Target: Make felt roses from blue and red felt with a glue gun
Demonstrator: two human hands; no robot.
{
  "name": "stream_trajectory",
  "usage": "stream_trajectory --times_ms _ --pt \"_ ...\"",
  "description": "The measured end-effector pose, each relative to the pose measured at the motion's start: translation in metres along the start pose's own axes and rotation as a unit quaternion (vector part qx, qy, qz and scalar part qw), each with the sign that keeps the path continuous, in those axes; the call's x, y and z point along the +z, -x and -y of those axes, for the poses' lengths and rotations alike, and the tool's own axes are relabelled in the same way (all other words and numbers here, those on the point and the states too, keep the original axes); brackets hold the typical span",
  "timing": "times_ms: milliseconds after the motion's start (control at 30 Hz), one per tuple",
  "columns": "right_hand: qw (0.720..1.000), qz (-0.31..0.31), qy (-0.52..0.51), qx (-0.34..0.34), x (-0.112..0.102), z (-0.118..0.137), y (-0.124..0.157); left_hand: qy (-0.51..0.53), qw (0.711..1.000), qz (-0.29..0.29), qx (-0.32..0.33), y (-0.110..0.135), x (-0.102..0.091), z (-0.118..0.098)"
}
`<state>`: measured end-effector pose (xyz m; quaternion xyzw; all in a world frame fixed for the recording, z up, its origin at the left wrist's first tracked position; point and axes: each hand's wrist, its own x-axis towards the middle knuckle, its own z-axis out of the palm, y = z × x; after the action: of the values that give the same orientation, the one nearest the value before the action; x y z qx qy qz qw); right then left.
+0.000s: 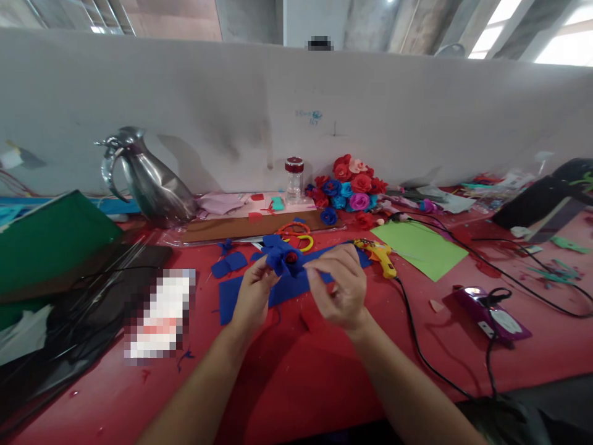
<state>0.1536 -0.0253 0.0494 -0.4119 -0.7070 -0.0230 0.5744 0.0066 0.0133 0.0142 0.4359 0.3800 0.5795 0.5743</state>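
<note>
A blue paper flower (278, 262) with a dark red centre is pinched in the fingers of my left hand (254, 290). My right hand (340, 283) is closed in a pinch at the flower's right edge; whatever lies between its fingertips is too small to make out. Beneath both hands is a blue paper strip (290, 293). Loose blue petals (230, 264) lie left of the flower. Just behind it are scissors with yellow handles (306, 242). A yellow glue gun (382, 258) rests to the right of my right hand.
Finished paper roses (359, 184) are bunched by the wall beside a glass jar (294, 182). A steel jug (151, 179) stands back left. Green paper (420, 247) lies right, near a purple power strip (492, 315). The glue gun's black cord (412, 337) crosses the red table.
</note>
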Motion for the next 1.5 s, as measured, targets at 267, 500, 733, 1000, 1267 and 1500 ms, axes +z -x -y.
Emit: stream_trajectory --times_ms 267,500,733,1000,1267,1500 --pt "0.941 0.166 -0.247 0.160 -0.011 -0.020 -0.015 -0.042 0.967 0.218 -0.127 0.001 -0.007 -0.007" --pt "0.913 0.330 -0.209 0.116 -0.035 -0.028 -0.027 -0.107 0.945 0.266 -0.159 0.003 -0.005 -0.009" --pt "0.898 0.402 -0.154 0.093 -0.032 -0.025 -0.027 -0.152 0.944 0.251 -0.152 0.004 -0.008 -0.007" --pt "0.949 0.282 -0.096 0.103 -0.024 -0.026 -0.023 -0.145 0.956 0.225 -0.117 0.000 -0.008 -0.010" --pt "0.955 0.218 -0.138 0.145 -0.025 -0.031 -0.024 -0.193 0.962 0.189 -0.025 -0.004 -0.007 -0.011" --pt "0.932 0.291 -0.144 0.158 -0.030 -0.029 -0.028 -0.208 0.959 0.193 -0.026 -0.003 -0.008 -0.012"
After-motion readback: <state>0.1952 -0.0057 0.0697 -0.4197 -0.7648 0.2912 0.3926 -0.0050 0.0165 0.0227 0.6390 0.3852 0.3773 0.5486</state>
